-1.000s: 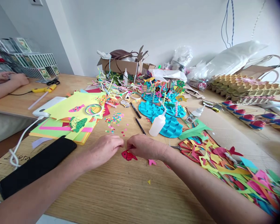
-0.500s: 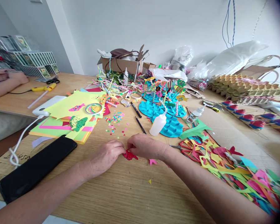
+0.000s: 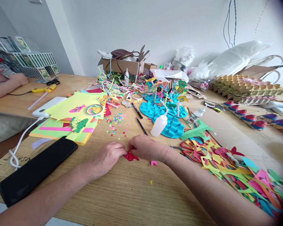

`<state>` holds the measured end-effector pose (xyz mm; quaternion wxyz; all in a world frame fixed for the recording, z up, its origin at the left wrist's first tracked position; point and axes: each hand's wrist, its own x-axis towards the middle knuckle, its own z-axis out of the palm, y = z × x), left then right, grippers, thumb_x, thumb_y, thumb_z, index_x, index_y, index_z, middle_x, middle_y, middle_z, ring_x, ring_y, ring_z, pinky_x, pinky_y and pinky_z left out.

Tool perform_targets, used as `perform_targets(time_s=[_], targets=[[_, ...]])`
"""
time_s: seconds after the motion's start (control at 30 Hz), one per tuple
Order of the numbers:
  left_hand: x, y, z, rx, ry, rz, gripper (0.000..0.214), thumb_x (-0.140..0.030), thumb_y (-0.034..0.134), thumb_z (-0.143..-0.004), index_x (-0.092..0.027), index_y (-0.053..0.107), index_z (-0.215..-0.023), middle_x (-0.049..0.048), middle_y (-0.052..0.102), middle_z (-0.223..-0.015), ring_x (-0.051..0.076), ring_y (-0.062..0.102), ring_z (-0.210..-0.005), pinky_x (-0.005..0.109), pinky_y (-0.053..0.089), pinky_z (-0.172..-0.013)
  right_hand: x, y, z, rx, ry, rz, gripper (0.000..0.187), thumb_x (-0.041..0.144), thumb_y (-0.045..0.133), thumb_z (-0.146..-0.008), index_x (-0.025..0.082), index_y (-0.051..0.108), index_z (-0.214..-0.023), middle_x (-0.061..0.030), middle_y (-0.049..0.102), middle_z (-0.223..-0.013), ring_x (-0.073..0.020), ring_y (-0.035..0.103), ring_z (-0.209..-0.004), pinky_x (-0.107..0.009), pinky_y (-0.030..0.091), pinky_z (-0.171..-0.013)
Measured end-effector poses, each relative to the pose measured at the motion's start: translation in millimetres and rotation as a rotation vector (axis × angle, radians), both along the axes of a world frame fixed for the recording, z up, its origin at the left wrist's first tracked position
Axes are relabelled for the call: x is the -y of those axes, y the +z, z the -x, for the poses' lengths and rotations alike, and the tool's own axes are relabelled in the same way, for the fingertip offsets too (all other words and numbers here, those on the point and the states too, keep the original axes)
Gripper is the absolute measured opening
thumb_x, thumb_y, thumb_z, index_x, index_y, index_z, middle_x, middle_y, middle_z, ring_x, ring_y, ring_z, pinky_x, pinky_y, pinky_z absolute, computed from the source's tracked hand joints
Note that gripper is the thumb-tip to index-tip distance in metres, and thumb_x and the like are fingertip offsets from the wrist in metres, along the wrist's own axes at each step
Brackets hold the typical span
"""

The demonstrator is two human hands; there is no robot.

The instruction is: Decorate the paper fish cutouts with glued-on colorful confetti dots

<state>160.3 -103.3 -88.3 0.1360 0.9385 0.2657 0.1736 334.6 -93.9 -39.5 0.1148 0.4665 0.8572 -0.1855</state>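
Both hands meet over a small red paper fish (image 3: pixel 131 156) on the wooden table. My left hand (image 3: pixel 110 154) is closed, its thumb and fingertips pinching the fish's left end. My right hand (image 3: pixel 145 147) has its fingers curled together just above the fish; what its fingertips hold, if anything, is hidden. A pink paper scrap (image 3: pixel 153 163) lies beside my right wrist. Beyond the hands are a black pen (image 3: pixel 141 126), a white glue bottle (image 3: pixel 159 125) and a scatter of paper dots (image 3: pixel 118 118).
A black phone (image 3: pixel 39 169) and coloured paper sheets (image 3: pixel 73 105) lie left. Paper scraps (image 3: pixel 226 166) and scissors (image 3: pixel 179 147) are at the right. Blue paper discs (image 3: pixel 172 128) stand behind the glue. A co-worker's hand (image 3: pixel 17 79) shows at far left.
My hands stay almost still over the red paper fish. At far left, the co-worker's hands have shifted slightly and a flat item shows in them.
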Motion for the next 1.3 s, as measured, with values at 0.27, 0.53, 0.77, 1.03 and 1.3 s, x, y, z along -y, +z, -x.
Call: perform_targets(time_s=[0.27,0.53,0.77,1.03,1.3], targets=[[1,3.7,-1,-0.024,0.01,0.019,0.03,-0.008,0.033,-0.086,-0.014,0.063,-0.088,0.0055,0.06,-0.085,0.016,0.055,-0.083,0.027,0.047,-0.074,0,-3.2,0,0.006,-0.002,-0.037,0.024,0.022,0.046,-0.069,0.019,0.068,-0.079,-0.0039,0.069,-0.073,-0.0149,0.059,-0.064,-0.021,0.03,-0.046],[1,2.1,-1,-0.015,0.002,0.022,0.03,-0.007,0.033,-0.087,-0.013,0.062,-0.089,0.0057,0.06,-0.084,0.017,0.054,-0.083,0.028,0.046,-0.074,-1,-8.0,-1,0.019,-0.025,-0.063,0.023,0.024,0.047,-0.067,0.02,0.068,-0.076,-0.004,0.068,-0.072,-0.0155,0.059,-0.063,-0.021,0.029,-0.045],[1,1.0,0,-0.01,-0.013,0.014,0.028,-0.008,0.034,-0.087,-0.013,0.062,-0.09,0.0056,0.059,-0.085,0.016,0.054,-0.083,0.028,0.046,-0.075,-2,-10.3,0,0.014,-0.071,-0.073,0.021,0.026,0.05,-0.068,0.02,0.067,-0.079,-0.0041,0.068,-0.075,-0.0164,0.059,-0.067,-0.021,0.033,-0.048],[1,2.0,-2,0.005,-0.006,-0.017,0.03,-0.009,0.033,-0.088,-0.014,0.063,-0.087,0.0049,0.061,-0.084,0.016,0.055,-0.083,0.027,0.046,-0.074,1,-2.2,-10,-0.093,-0.062,-0.092,0.023,0.019,0.046,-0.073,0.021,0.067,-0.082,-0.0014,0.067,-0.08,-0.0125,0.059,-0.072,-0.019,0.037,-0.057],[2,1.4,0,-0.005,-0.002,-0.008,0.031,-0.008,0.032,-0.087,-0.015,0.062,-0.089,0.0042,0.061,-0.085,0.015,0.055,-0.082,0.026,0.047,-0.073,9,-3.8,-10,-0.162,-0.028,-0.067,0.025,0.015,0.047,-0.073,0.023,0.07,-0.082,-0.0017,0.067,-0.08,-0.0124,0.058,-0.069,-0.019,0.04,-0.06]])
